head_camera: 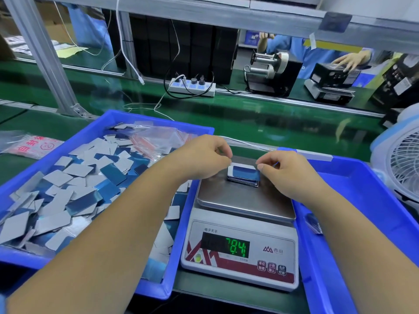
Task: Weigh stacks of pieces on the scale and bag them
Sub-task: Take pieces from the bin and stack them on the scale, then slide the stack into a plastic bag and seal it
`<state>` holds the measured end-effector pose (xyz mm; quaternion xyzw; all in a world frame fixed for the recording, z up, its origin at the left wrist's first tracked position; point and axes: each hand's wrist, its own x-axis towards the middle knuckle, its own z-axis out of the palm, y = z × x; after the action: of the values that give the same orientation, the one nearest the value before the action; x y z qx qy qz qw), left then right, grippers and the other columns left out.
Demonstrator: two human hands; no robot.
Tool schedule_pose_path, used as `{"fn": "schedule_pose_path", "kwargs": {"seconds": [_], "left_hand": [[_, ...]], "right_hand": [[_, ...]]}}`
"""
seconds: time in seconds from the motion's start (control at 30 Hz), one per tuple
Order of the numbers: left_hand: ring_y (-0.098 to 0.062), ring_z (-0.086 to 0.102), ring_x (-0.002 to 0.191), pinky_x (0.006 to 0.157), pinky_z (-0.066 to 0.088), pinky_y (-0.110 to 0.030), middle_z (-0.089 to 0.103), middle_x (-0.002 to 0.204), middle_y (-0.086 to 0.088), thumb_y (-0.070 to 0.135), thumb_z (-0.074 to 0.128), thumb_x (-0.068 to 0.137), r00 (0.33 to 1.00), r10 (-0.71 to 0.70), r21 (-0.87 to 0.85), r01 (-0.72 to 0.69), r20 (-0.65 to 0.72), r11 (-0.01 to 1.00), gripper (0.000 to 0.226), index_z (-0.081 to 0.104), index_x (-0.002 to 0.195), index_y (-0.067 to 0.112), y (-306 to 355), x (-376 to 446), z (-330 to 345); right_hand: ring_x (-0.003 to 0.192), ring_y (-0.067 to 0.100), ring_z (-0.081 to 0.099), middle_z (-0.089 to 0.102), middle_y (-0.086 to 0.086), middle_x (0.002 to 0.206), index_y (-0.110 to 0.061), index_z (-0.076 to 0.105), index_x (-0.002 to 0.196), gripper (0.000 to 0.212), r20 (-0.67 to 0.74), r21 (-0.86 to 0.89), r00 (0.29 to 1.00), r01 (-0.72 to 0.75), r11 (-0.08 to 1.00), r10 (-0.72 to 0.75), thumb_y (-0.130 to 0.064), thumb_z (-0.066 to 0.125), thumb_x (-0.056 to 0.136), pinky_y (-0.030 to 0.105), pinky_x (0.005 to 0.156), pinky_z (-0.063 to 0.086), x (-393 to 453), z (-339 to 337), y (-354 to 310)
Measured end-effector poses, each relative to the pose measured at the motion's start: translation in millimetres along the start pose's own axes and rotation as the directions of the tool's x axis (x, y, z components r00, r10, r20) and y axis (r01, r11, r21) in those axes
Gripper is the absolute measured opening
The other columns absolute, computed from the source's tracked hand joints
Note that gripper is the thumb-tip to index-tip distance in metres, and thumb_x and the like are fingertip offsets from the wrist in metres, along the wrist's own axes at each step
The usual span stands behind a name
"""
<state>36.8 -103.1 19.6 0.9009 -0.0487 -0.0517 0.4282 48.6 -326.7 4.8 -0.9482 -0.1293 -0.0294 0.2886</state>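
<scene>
A small stack of pieces [243, 176] sits toward the far edge of the steel pan of the digital scale [240, 225], whose green display reads 78.4. The left hand [201, 156] pinches the stack's far-left corner with curled fingers; the right hand [282, 169] pinches its right end the same way. The scale stands on the green table [249, 114] between two blue bins: the left bin [68, 137] holds loose grey and blue pieces [74, 184] and clear bags [156, 137]; the right bin [362, 200] lies beside a white fan [401, 162].
</scene>
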Motion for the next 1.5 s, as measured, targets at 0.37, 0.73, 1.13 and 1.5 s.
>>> {"fn": "schedule_pose_path", "kwargs": {"seconds": [0.37,0.73,1.13,1.5], "left_hand": [[-0.034,0.063,0.11,0.094,0.052,-0.042,0.067,0.118,-0.017,0.006,0.052,0.094,0.9,-0.38,0.535,0.434,-0.215,0.725,0.026,0.068,0.115,0.003,-72.4,5.7,-84.0],[-0.029,0.058,0.108,0.08,0.047,-0.034,0.07,0.111,0.0,0.014,0.055,0.086,0.901,-0.137,0.492,0.347,-0.412,0.799,0.029,0.072,0.096,0.035,-107.0,41.9,-59.9],[-0.027,0.038,0.13,0.099,0.031,-0.043,0.063,0.128,0.0,0.014,0.056,0.09,0.881,-0.136,0.473,0.367,-0.453,0.801,0.047,0.059,0.131,0.036,-116.4,41.5,-60.2],[-0.024,0.054,0.102,0.086,0.032,-0.037,0.063,0.079,0.014,0.025,0.055,0.093,0.772,-0.026,0.274,0.256,-0.635,0.927,0.018,0.064,0.082,0.036,-76.9,29.1,-62.9]], "right_hand": [[0.068,-0.011,0.053,0.064,-0.023,0.07,-0.034,0.069,0.085,0.019,-0.056,0.042,0.998,0.013,0.999,-0.011,-0.022,0.057,0.095,0.009,0.054,0.035,-1.4,-2.3,-4.5],[0.081,-0.011,0.054,0.06,-0.039,0.08,-0.04,0.066,0.077,0.026,-0.05,0.003,0.997,0.051,0.999,-0.05,-0.021,0.06,0.093,0.003,0.062,0.037,-0.9,0.0,-2.5],[0.081,-0.009,0.054,0.061,-0.036,0.08,-0.041,0.067,0.077,0.026,-0.043,0.014,0.998,0.049,0.999,-0.048,-0.022,0.06,0.093,0.006,0.061,0.038,-2.7,-1.6,-4.4],[0.079,-0.007,0.054,0.061,-0.035,0.081,-0.037,0.067,0.079,0.027,-0.098,0.083,0.994,0.063,0.995,-0.055,-0.016,0.059,0.093,0.005,0.061,0.038,-5.4,-5.2,-11.7]]}}
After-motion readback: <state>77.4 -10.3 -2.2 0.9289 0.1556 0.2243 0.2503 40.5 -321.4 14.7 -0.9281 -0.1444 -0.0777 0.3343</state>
